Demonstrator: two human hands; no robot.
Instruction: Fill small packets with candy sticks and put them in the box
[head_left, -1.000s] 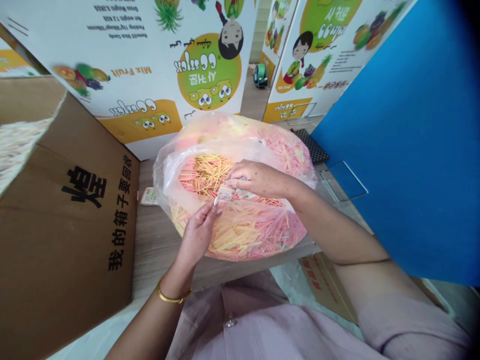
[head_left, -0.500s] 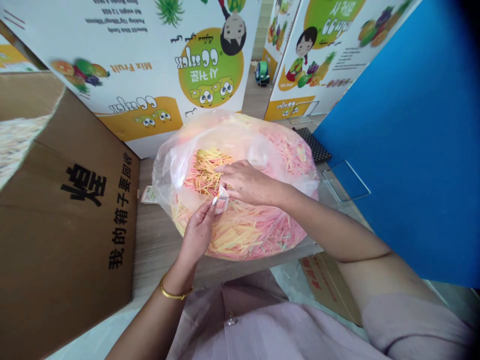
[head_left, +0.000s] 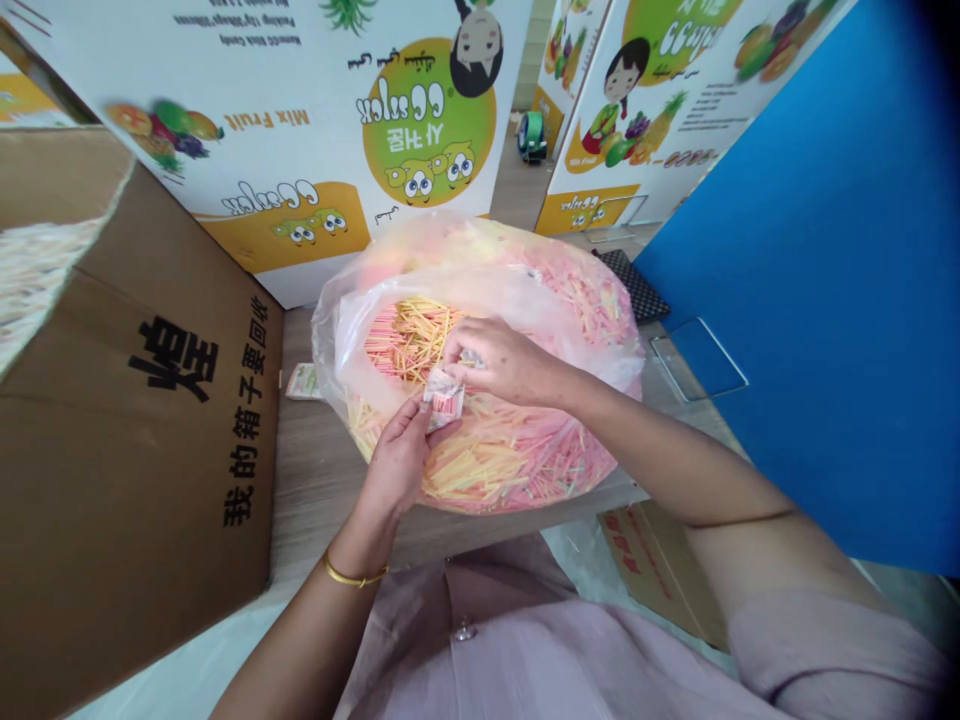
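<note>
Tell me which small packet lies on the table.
The packet left of the plastic bag, beside the brown box; the other packet is held by the left hand.

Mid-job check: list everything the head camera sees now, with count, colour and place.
bag of sticks: one, clear, pink and yellow sticks inside, table centre
small packet: one, white and red, pinched by left hand
loose packet: one, pale, table left of bag
cardboard box: one, brown, left
printed cartons: two, white, behind bag
panel: one, blue, right
tape roll: one, green, far back
left hand: one, below packet, gold bangle on wrist
right hand: one, over sticks, just above packet
</note>
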